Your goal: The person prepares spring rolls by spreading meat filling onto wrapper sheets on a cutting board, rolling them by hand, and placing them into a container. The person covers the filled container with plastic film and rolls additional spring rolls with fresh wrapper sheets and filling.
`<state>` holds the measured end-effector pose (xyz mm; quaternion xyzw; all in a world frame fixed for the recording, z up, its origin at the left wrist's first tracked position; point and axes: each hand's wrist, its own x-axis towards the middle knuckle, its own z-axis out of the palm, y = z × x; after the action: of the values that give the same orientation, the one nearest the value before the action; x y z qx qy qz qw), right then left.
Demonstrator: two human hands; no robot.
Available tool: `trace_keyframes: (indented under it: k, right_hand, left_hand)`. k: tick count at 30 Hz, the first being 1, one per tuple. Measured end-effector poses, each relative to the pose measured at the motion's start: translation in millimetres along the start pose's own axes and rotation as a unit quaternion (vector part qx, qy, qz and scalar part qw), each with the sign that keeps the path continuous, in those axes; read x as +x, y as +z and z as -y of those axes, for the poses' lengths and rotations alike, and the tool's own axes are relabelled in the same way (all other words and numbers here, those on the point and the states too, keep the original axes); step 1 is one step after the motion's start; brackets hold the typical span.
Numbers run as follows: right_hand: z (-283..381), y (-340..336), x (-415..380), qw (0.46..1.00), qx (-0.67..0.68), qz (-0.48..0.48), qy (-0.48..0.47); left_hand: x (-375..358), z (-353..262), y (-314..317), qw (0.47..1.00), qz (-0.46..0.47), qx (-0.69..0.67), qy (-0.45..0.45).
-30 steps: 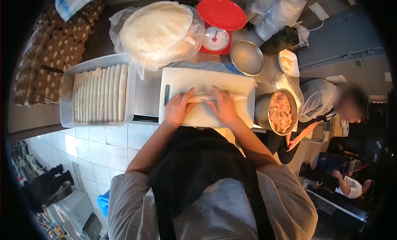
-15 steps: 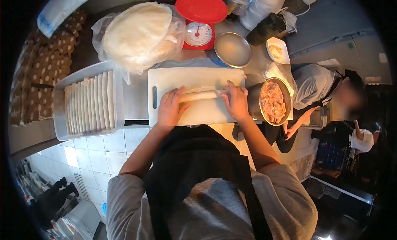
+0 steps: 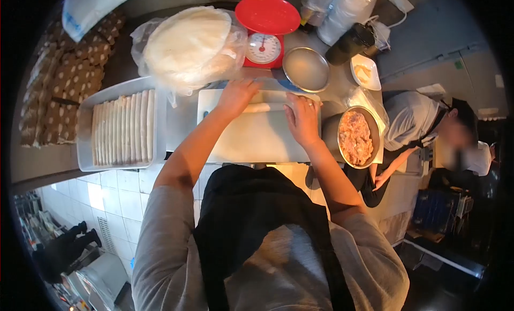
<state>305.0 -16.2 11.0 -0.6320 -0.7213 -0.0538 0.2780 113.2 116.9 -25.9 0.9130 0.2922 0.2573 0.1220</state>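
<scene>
A pale rolled wrap (image 3: 263, 107) lies along the far edge of the white cutting board (image 3: 251, 139). My left hand (image 3: 237, 95) presses flat on the roll's left end, fingers apart. My right hand (image 3: 303, 119) presses on its right end, a ring on one finger. Both palms rest on top of the roll rather than close around it. A steel pot of minced filling (image 3: 355, 138) stands just right of the board.
A grey tray (image 3: 85, 130) of several finished rolls sits left. A bagged stack of round wrappers (image 3: 191, 45), a red scale (image 3: 266, 30), a steel bowl (image 3: 305, 69) and a small white dish (image 3: 367, 73) stand behind. A person crouches at right (image 3: 415, 126).
The roll has moved from the middle of the board to its far edge, with both hands pushing it away. My left arm now reaches across further.
</scene>
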Motion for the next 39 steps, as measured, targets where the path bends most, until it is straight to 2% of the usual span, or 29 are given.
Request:
trace_keyframes:
  k: [2, 5, 7, 8, 10, 12, 13, 16, 17, 19, 21, 23, 25, 27, 28, 29, 30, 33, 35, 36, 39]
  right_hand:
    - [8, 8, 10, 0.999, 0.026, 0.019, -0.041]
    - [22, 23, 25, 0.991, 0.059, 0.042, -0.111]
    - [23, 40, 31, 0.989, 0.054, 0.037, -0.131]
    - [21, 46, 35, 0.989, 0.041, 0.079, -0.122]
    - [17, 56, 38, 0.981, 0.014, 0.164, -0.102]
    - [10, 69, 37, 0.98, 0.013, 0.16, -0.114]
    - [8, 72, 38, 0.98, 0.011, 0.159, -0.121]
    - [19, 58, 42, 0.982, 0.072, 0.097, -0.148]
    - [26, 49, 41, 0.974, 0.159, 0.138, -0.088]
    - [43, 20, 37, 0.922, 0.321, 0.216, 0.039]
    - [61, -7, 30, 0.844, 0.453, 0.264, 0.113]
    - [70, -30, 20, 0.747, 0.55, 0.311, 0.207]
    - [75, -41, 7, 0.761, 0.583, 0.23, 0.168]
    - [70, -53, 3, 0.848, 0.511, 0.104, 0.092]
    - [68, -60, 2, 0.885, 0.46, 0.037, 0.064]
    - [67, -73, 1, 0.932, 0.354, -0.079, 0.014]
    - [67, -85, -1, 0.953, 0.235, -0.189, -0.036]
    - [74, -106, -8, 0.954, 0.114, -0.257, -0.107]
    - [77, -117, -4, 0.955, 0.058, -0.25, -0.148]
    - [78, -120, -2, 0.954, 0.032, -0.244, -0.17]
    - [84, -133, 4, 0.961, 0.022, -0.236, -0.143]
  left_hand:
    - [15, 3, -11, 0.997, -0.081, -0.002, -0.011]
    - [12, -4, -30, 0.991, -0.13, 0.003, -0.039]
    - [-7, -11, -37, 0.989, -0.132, -0.001, -0.07]
    - [-18, -16, -40, 0.987, -0.135, -0.002, -0.086]
    - [-47, -27, -36, 0.978, -0.124, -0.08, -0.147]
    - [-78, -49, -36, 0.949, -0.091, -0.188, -0.238]
    - [-90, -64, -35, 0.918, -0.064, -0.256, -0.294]
    - [-124, -82, -5, 0.783, -0.082, -0.503, -0.357]
    - [-123, -83, -1, 0.729, -0.124, -0.547, -0.393]
    - [-100, -95, -21, 0.603, -0.202, -0.626, -0.451]
    - [-66, -97, -65, 0.623, -0.199, -0.688, -0.315]
    - [-43, -99, -97, 0.631, -0.141, -0.729, -0.225]
    - [-28, -104, -115, 0.629, -0.028, -0.754, -0.187]
    - [-11, -122, -133, 0.719, -0.021, -0.663, -0.206]
    - [-4, -133, -141, 0.76, -0.015, -0.615, -0.212]
    - [1, -144, -147, 0.779, -0.03, -0.59, -0.212]
    - [5, -148, -144, 0.804, -0.037, -0.563, -0.189]
    - [12, -157, -133, 0.867, -0.057, -0.48, -0.118]
    - [17, -162, -129, 0.9, -0.083, -0.422, -0.074]
    - [19, -164, -129, 0.904, -0.077, -0.418, -0.057]
    - [23, -170, -131, 0.91, -0.062, -0.409, -0.02]
